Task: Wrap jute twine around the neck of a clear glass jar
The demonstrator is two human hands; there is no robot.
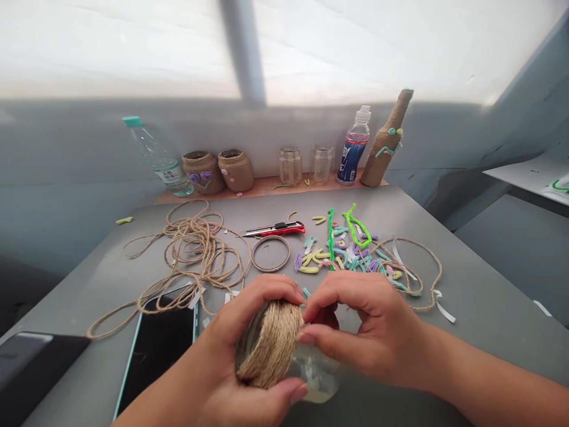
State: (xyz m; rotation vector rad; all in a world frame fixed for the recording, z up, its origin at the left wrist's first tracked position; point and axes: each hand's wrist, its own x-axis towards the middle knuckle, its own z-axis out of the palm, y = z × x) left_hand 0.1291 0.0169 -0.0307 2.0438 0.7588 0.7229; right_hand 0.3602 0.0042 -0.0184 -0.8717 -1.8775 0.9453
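A clear glass jar (pixel 316 373) with a band of tan twine (pixel 278 347) wound around part of it lies tilted at the front of the table. My left hand (pixel 242 350) is closed around the jar, its fingers over the top and its thumb underneath. At the edge of the wound band, my right hand (pixel 364 323) pinches with thumb and forefinger; the bit of twine between the fingertips is mostly hidden. A loose heap of twine (pixel 195 249) lies to the left, and another loop of twine (pixel 438 267) to the right.
A red utility knife (pixel 282 228) and a tape ring (pixel 270 254) lie mid-table, beside fuzzy pipe-cleaner pieces (pixel 342 249). Phones (pixel 155 350) lie front left. Along the back stand twine-wrapped jars (pixel 235 169), glass jars (pixel 290 166), drink bottles (pixel 353 148) and a twine-wrapped bottle (pixel 384 145).
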